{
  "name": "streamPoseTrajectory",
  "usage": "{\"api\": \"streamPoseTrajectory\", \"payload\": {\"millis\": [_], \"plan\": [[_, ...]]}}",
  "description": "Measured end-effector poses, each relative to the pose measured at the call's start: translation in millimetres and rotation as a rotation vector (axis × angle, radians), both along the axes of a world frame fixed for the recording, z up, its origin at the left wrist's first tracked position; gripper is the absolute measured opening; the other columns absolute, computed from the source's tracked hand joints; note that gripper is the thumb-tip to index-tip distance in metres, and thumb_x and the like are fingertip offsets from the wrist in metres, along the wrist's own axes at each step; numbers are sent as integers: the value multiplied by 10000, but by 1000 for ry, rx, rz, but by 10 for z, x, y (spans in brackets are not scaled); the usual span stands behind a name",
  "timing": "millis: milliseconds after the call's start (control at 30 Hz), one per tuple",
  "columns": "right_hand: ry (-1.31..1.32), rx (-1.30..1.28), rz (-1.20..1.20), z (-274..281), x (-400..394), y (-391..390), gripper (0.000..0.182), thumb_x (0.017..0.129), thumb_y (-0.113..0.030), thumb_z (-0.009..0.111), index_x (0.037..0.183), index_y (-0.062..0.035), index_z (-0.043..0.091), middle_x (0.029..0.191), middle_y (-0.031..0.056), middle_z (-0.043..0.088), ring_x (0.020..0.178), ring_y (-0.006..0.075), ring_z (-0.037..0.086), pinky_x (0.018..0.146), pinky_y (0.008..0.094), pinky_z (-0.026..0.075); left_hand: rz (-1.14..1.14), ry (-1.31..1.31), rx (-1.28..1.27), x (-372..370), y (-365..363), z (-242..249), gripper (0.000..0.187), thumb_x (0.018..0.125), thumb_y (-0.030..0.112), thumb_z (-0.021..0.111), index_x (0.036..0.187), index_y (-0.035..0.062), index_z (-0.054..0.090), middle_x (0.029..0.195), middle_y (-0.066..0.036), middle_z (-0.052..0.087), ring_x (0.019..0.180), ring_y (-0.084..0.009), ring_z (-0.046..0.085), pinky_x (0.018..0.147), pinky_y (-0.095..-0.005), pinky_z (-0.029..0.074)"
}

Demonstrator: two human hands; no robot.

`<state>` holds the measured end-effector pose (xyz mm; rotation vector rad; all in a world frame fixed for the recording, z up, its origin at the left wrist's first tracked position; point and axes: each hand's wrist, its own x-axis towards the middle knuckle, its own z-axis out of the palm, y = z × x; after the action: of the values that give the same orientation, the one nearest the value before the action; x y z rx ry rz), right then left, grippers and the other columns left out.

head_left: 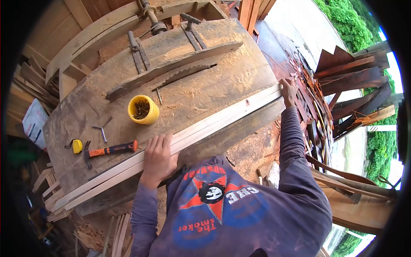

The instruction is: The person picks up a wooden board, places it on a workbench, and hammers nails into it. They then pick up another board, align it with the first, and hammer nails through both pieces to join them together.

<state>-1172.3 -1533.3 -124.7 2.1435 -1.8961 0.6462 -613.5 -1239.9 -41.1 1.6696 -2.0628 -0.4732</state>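
Two long pale wooden strips (214, 121) lie side by side, slanting across the front edge of the worktable (85, 115). My left hand (159, 159) is closed over them near the middle, fingers on top. At their far right end my right hand (289, 92) is closed around the tips. Just left of my left hand lies a claw hammer (113, 149) with an orange and black handle. Beyond it stands a yellow tub (150, 115) holding small metal pieces, perhaps nails or screws. A yellow tape measure (77, 146) and a T-shaped metal tool (102, 129) rest nearby.
A toothed saw blade (184, 75) sticks up through the tabletop, beside a wooden fence (171, 68) held by metal clamps (138, 53). Sawdust covers the table. Wood offcuts (308, 85) are heaped at right; more strips (120, 233) stand below left.
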Motion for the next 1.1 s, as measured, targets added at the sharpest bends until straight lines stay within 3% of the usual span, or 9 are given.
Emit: {"api": "streamPoseTrajectory", "payload": {"millis": [233,300,333,500,600,700,767,833,1100], "plan": [[54,-36,-42,-27,84,40,140,843,-256,653,912,-182,750,1034,129,710,965,342,610,844,441,480,24,-3,-21,-46,43,-138,577,726,108,754,1254,-12,555,1103,-197,621,1016,-394,584,923,-482,466],[-304,95,-134,-92,35,-9,218,837,-301,659,941,-136,756,1019,128,712,962,339,593,882,414,468,23,-6,-34,-54,59,-156,580,725,101,751,1259,-15,555,1118,-200,622,1029,-397,584,931,-484,464],[-33,11,-84,-123,6,0,287,833,-327,660,978,-98,753,1027,127,709,974,341,596,880,403,471,27,-11,-47,-54,66,-168,583,725,93,748,1263,-19,554,1133,-203,623,1042,-399,584,938,-486,463],[-208,91,-266,136,495,214,391,850,-369,621,1083,-78,742,1062,247,669,1101,391,529,950,437,446,25,0,-28,-33,99,-133,586,729,94,755,1267,-24,554,1143,-204,626,1052,-401,583,940,-484,462],[-184,6,-296,-9,546,302,343,957,-319,544,1133,-83,719,1100,199,700,1056,387,556,968,422,424,50,-7,-9,-58,97,-124,602,729,120,778,1268,-24,554,1137,-201,626,1041,-396,583,924,-480,463],[-613,12,-224,212,647,455,445,957,-314,502,1205,4,690,1258,269,626,1184,348,527,1049,400,396,44,-9,-25,-29,96,-148,620,724,142,795,1270,-23,553,1126,-199,626,1031,-391,585,913,-480,462],[-1047,-50,-10,-127,221,345,484,949,-238,468,1287,78,609,1376,230,585,1223,317,526,1089,404,371,13,-50,-63,-20,98,-137,579,773,185,758,1273,-24,552,1055,-179,614,990,-361,583,881,-462,463],[-1423,103,-111,370,489,619,578,899,-145,484,1427,87,455,1341,140,583,1158,242,585,1042,352,424,15,-45,-63,-13,92,-130,578,775,186,757,1273,-25,553,1053,-180,615,986,-362,583,882,-463,462],[-1243,137,-16,310,477,731,464,853,-99,587,1287,60,613,1208,94,649,1109,184,580,1005,277,411,-9,-27,-21,13,76,-124,610,756,184,783,1275,-34,550,1096,-195,620,1008,-378,581,902,-470,460]]}}
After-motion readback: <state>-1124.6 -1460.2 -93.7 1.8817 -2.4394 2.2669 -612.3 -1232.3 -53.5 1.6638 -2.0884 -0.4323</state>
